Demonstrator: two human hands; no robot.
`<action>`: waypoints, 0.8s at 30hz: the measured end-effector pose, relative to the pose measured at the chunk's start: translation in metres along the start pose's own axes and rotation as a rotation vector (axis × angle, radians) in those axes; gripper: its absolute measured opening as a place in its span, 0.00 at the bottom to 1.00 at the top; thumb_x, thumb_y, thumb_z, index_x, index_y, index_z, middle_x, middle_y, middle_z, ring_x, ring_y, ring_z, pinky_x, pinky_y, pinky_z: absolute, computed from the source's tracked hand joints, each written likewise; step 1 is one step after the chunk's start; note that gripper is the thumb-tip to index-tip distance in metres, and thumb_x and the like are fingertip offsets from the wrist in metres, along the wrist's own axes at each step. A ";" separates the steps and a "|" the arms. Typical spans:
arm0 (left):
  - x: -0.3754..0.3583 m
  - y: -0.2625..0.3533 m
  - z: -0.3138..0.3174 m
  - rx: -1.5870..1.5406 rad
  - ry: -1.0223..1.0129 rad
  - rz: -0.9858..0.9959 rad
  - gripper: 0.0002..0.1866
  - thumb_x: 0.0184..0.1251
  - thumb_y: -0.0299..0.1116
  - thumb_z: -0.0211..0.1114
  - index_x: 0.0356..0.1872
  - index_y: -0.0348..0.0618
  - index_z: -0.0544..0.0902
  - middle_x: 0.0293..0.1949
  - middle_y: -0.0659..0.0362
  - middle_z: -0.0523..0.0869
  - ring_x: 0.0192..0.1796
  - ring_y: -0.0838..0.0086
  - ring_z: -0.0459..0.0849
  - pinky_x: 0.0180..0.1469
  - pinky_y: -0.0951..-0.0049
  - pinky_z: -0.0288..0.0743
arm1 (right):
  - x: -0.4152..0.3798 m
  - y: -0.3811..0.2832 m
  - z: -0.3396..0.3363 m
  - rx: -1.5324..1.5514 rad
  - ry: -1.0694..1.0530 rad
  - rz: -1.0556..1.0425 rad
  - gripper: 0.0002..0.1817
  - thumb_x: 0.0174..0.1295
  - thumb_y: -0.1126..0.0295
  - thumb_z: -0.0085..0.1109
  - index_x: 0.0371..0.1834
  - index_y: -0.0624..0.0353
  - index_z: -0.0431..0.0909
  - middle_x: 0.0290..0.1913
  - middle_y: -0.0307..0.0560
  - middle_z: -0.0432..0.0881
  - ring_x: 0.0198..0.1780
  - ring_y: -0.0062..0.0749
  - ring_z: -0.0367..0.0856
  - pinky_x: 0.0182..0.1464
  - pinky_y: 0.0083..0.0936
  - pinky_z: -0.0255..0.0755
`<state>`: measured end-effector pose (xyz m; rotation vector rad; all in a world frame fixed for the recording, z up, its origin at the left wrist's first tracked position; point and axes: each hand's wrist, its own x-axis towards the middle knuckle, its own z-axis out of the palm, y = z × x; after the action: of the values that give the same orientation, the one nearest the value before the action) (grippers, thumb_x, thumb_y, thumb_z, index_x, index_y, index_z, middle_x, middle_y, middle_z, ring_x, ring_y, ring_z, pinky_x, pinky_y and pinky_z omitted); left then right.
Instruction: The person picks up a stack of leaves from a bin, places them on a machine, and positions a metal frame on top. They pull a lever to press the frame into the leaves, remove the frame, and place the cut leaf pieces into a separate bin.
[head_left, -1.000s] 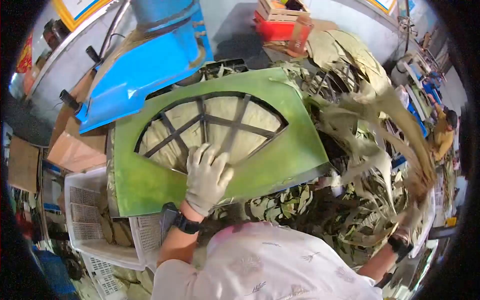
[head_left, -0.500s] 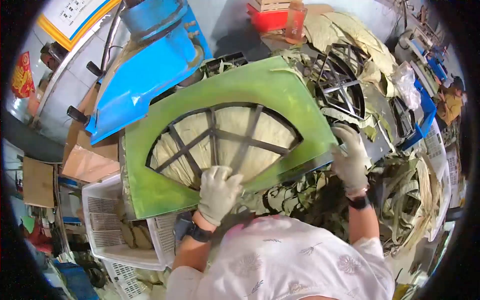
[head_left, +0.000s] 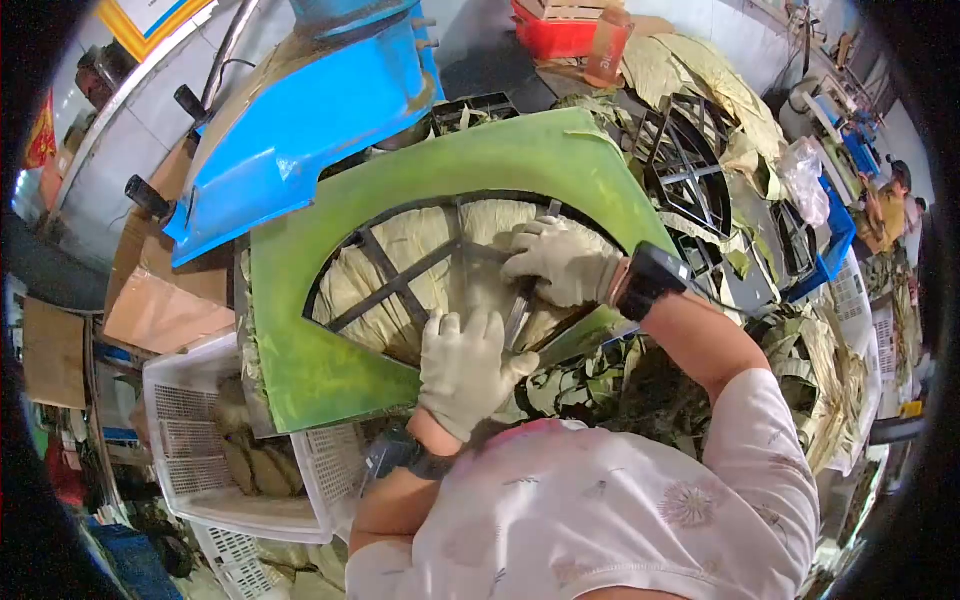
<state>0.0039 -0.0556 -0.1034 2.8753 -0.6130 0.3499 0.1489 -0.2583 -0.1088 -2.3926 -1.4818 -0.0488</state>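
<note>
A black fan-shaped cutting die (head_left: pixel 377 258) with crossing bars lies on pale, layered dried leaves (head_left: pixel 408 236), which show through its openings. Both rest on a green board (head_left: pixel 300 375). My left hand (head_left: pixel 465 370), in a pale work glove, lies at the die's lower edge with fingers spread over the leaves. Across the die's right-hand bar is my gloved right hand (head_left: pixel 565 265), its fingers bent around the bar. The gloves hide part of the die's lower edge and right bar.
A blue machine part (head_left: pixel 290 160) overhangs the board's upper left. More black dies (head_left: pixel 690 165) lie among leaves at the right. A white crate (head_left: pixel 240 450) stands at lower left, a red bin (head_left: pixel 555 32) at the back. Another person (head_left: pixel 890 210) is at far right.
My right hand has moved left from beside the board's right edge onto the die's right bar. My left hand's fingers have spread, and it has shifted slightly right along the lower edge.
</note>
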 end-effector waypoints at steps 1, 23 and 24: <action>0.000 -0.001 0.000 -0.019 0.012 0.005 0.36 0.65 0.65 0.61 0.50 0.37 0.84 0.48 0.50 0.86 0.46 0.50 0.83 0.62 0.49 0.72 | 0.003 -0.001 -0.002 -0.003 -0.004 -0.002 0.22 0.45 0.70 0.64 0.48 0.45 0.87 0.62 0.47 0.78 0.66 0.49 0.73 0.69 0.50 0.66; -0.020 0.012 0.027 0.195 0.328 0.014 0.35 0.77 0.60 0.53 0.65 0.36 0.74 0.69 0.44 0.72 0.70 0.42 0.69 0.74 0.30 0.57 | -0.214 -0.029 -0.050 -0.065 0.735 0.654 0.14 0.33 0.74 0.69 0.29 0.51 0.87 0.37 0.45 0.84 0.46 0.49 0.81 0.50 0.43 0.73; -0.021 0.008 0.038 0.191 0.332 0.025 0.35 0.77 0.60 0.53 0.65 0.36 0.74 0.69 0.44 0.72 0.70 0.42 0.69 0.74 0.30 0.57 | -0.240 -0.013 -0.045 -0.098 0.714 0.758 0.13 0.35 0.75 0.69 0.29 0.52 0.87 0.37 0.46 0.85 0.46 0.48 0.82 0.51 0.40 0.74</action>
<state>-0.0107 -0.0632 -0.1439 2.8866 -0.5816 0.9114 0.0336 -0.4744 -0.1103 -2.4511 -0.2412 -0.7113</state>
